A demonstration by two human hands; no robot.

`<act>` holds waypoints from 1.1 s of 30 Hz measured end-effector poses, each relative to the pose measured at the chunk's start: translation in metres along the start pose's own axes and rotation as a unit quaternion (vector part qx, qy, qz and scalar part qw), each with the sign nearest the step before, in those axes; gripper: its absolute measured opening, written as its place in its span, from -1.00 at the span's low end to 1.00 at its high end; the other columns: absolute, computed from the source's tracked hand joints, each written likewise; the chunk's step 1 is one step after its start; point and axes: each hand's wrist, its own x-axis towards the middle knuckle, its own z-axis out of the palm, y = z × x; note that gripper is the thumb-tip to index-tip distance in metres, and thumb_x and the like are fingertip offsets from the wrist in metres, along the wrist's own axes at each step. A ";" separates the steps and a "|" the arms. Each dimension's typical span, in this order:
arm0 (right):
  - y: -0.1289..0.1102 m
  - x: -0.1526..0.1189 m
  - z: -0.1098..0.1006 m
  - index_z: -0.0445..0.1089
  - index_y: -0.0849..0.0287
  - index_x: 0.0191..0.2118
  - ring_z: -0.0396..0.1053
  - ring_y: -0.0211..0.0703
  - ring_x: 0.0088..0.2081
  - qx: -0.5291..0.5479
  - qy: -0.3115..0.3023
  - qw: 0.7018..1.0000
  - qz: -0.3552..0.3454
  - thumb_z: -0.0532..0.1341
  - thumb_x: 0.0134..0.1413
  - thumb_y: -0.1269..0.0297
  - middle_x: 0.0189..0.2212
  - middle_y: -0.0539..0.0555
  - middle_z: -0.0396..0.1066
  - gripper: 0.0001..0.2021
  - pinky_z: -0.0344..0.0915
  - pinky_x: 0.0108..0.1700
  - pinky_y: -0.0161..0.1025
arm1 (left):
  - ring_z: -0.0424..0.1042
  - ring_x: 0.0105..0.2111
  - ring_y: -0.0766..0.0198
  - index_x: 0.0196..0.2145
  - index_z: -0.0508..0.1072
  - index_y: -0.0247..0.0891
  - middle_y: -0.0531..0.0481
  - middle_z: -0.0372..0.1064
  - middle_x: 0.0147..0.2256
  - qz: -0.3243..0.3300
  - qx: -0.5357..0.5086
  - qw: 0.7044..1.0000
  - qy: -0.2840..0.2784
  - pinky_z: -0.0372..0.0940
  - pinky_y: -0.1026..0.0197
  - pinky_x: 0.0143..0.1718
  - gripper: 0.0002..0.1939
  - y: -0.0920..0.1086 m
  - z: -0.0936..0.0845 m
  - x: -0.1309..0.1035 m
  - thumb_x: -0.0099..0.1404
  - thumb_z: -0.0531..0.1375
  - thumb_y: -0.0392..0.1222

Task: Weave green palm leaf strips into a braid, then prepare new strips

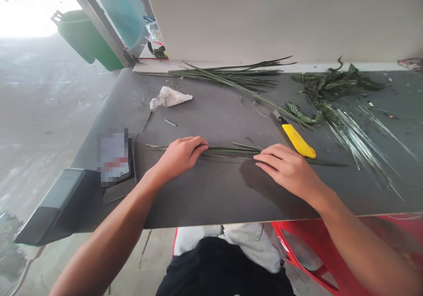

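A long narrow green leaf strip [228,151] lies crosswise on the grey tabletop, with a few thin pieces beside it. My left hand [183,155] pinches the strip left of its middle; its left end sticks out past my wrist. Farther right, my right hand [286,166] has thumb and fingers closed on the same strip, and the fingertips hide the spot they grip. Just beyond my right hand rests a yellow utility knife [297,140]. Folded green leaf pieces [302,113] lie behind the knife.
Long leaf strips [224,76] are piled along the back wall. Shrivelled leaves [343,82] and thin shiny wires [366,144] lie to the right. Crumpled white tissue [170,97] is at back left, a blurred phone-like object [114,157] at left. A red chair [330,252] stands below the table edge.
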 end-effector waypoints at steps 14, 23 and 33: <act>-0.011 -0.003 0.003 0.55 -0.01 -0.13 0.50 -0.07 -0.30 0.000 0.027 0.999 0.028 0.18 0.30 0.46 -0.34 0.07 0.51 -0.76 0.45 -0.21 -0.12 | 0.51 -0.26 0.20 -0.23 0.55 -0.22 -0.04 0.56 -0.26 0.014 -0.009 1.000 -0.019 0.32 0.21 -0.19 -0.73 -0.002 -0.001 0.001 0.47 0.09 -0.10; -0.036 -0.014 -0.013 0.58 -0.03 -0.18 0.34 -0.16 -0.49 0.021 -0.028 0.999 0.004 0.13 0.35 0.40 -0.53 0.03 0.37 -0.74 0.34 -0.39 -0.20 | 0.51 -0.26 0.23 -0.16 0.55 -0.23 -0.04 0.53 -0.25 0.020 0.021 0.999 0.013 0.30 0.25 -0.22 -0.75 -0.007 -0.003 -0.002 0.49 0.09 -0.12; -0.048 -0.052 -0.029 0.55 0.12 -0.21 0.35 -0.20 -0.45 0.047 -0.090 0.994 0.028 0.12 0.36 0.45 -0.47 0.03 0.38 -0.76 0.33 -0.32 -0.23 | 0.49 -0.30 0.27 -0.16 0.57 -0.20 0.00 0.53 -0.25 0.030 0.010 0.997 0.068 0.29 0.25 -0.23 -0.79 -0.014 -0.013 0.000 0.45 0.16 -0.11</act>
